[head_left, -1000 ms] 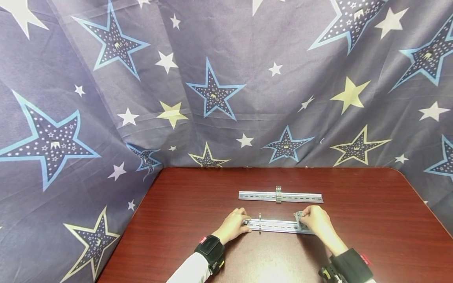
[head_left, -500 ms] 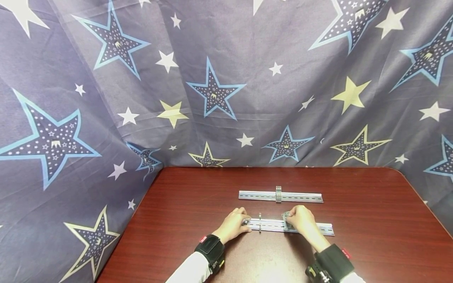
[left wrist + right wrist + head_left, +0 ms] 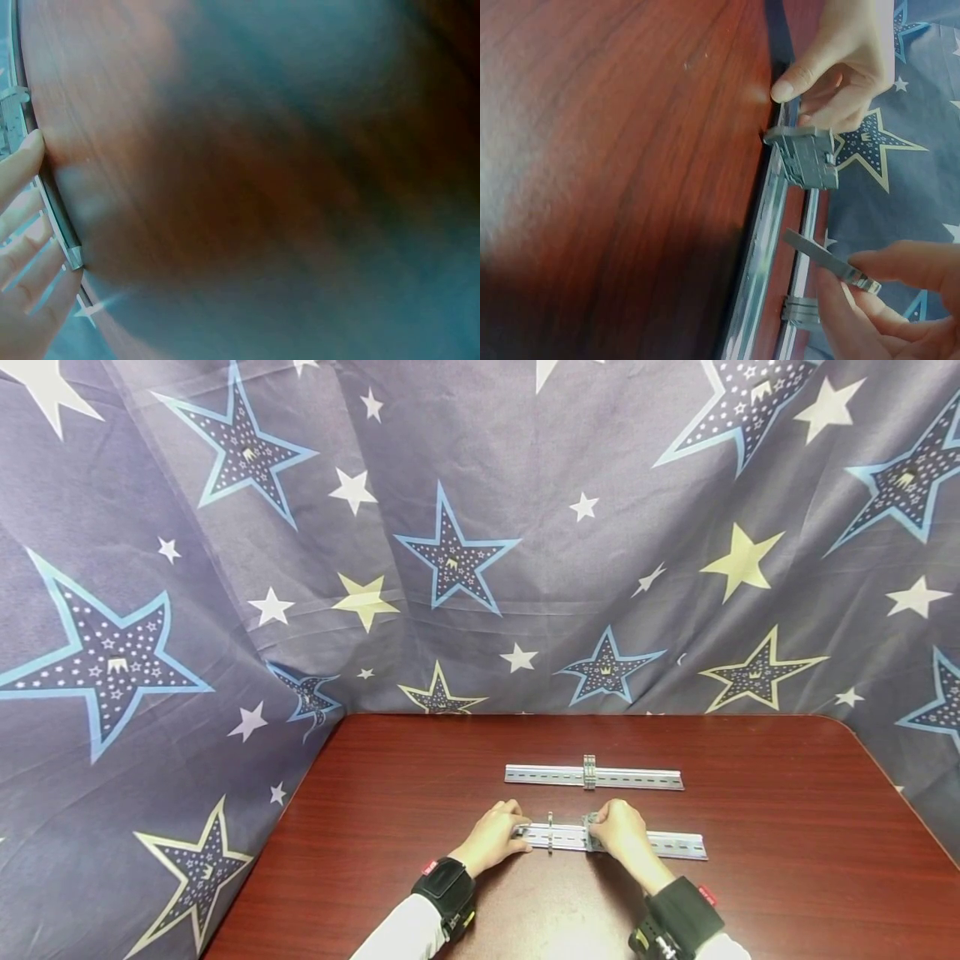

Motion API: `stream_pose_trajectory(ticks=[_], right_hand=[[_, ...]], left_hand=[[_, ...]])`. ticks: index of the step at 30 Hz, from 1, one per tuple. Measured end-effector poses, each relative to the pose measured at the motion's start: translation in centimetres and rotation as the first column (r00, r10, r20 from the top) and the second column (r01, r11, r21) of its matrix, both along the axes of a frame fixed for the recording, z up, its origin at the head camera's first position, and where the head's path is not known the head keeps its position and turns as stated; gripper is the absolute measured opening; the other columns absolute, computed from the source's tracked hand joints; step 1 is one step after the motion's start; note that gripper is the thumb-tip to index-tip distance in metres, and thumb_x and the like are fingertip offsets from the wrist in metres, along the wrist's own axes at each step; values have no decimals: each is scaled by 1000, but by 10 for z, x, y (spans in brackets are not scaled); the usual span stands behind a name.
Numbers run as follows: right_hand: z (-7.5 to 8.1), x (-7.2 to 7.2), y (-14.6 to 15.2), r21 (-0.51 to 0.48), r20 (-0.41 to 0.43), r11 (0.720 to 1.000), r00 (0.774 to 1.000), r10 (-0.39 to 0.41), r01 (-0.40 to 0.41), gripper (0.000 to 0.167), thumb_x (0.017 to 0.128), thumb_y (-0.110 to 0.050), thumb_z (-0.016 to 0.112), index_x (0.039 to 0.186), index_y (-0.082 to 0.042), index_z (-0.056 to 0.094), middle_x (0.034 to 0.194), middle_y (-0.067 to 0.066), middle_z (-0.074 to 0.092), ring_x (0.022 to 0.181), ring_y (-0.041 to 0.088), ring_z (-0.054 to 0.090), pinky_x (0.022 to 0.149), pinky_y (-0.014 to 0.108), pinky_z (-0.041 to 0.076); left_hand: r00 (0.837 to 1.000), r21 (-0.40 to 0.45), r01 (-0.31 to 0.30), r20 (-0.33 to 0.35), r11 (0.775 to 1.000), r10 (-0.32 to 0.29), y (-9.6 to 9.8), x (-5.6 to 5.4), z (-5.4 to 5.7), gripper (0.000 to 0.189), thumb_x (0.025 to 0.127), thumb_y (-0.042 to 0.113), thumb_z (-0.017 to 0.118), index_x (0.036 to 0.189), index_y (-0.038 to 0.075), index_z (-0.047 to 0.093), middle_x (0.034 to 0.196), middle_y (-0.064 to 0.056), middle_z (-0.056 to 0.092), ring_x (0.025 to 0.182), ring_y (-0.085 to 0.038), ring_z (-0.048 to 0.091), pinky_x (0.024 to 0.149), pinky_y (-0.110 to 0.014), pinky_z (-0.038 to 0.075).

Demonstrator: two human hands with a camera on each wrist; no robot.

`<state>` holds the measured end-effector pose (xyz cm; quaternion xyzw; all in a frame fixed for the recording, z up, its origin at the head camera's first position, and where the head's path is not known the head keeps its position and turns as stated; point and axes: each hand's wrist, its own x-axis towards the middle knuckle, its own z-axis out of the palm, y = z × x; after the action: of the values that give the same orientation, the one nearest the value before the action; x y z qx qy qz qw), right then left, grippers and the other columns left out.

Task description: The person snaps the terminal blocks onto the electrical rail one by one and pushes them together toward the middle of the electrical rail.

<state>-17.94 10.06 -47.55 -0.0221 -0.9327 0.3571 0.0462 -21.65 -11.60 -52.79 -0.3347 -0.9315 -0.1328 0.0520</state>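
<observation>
A silver slotted DIN rail (image 3: 678,845) lies across the near part of the table. My left hand (image 3: 492,837) grips its left end, thumb on the near edge and fingers on the far side. Just right of that hand, one thin grey terminal block (image 3: 802,156) stands upright across the rail. Between thumb and fingertips my right hand (image 3: 625,833) pinches another grey terminal block (image 3: 829,261), edge-on in the right wrist view. In the head view this block overlaps the rail, a short gap right of the standing one, and the fingers partly hide it.
Farther back, a second DIN rail (image 3: 637,779) lies roughly parallel, with several terminal blocks (image 3: 590,772) side by side near its middle. Both rest on a reddish-brown table (image 3: 420,760). A star-printed cloth (image 3: 480,635) hangs behind the table and along its left side.
My right hand has moved left along the front rail with its terminal block, uncovering the rail's right end. The left hand, both rails and the standing block stay where they were.
</observation>
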Motion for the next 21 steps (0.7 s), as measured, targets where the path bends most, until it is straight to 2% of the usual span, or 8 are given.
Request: stream_pose_trajectory(ticks=[13,21], right_hand=[[-10,-1,-14,-47,8,999,1000,-10,10,10,61,-5,60,59,-4,51,57,4,53,55,19,50,54,33,42],[-15,-1,-20,-32,8,999,1000,-2,2,13,63,-6,60,57,-5,50,55,3,51,53,17,50,53,32,41]], left_hand=[[1000,8,8,-1,1000,-8,0,0,1,28,68,29,72,91,14,69,83,1,51,74,-9,44,65,-21,36],[1000,16,5,7,1000,-5,0,0,0,28,68,29,72,91,13,69,84,1,52,75,-10,44,66,-21,37]])
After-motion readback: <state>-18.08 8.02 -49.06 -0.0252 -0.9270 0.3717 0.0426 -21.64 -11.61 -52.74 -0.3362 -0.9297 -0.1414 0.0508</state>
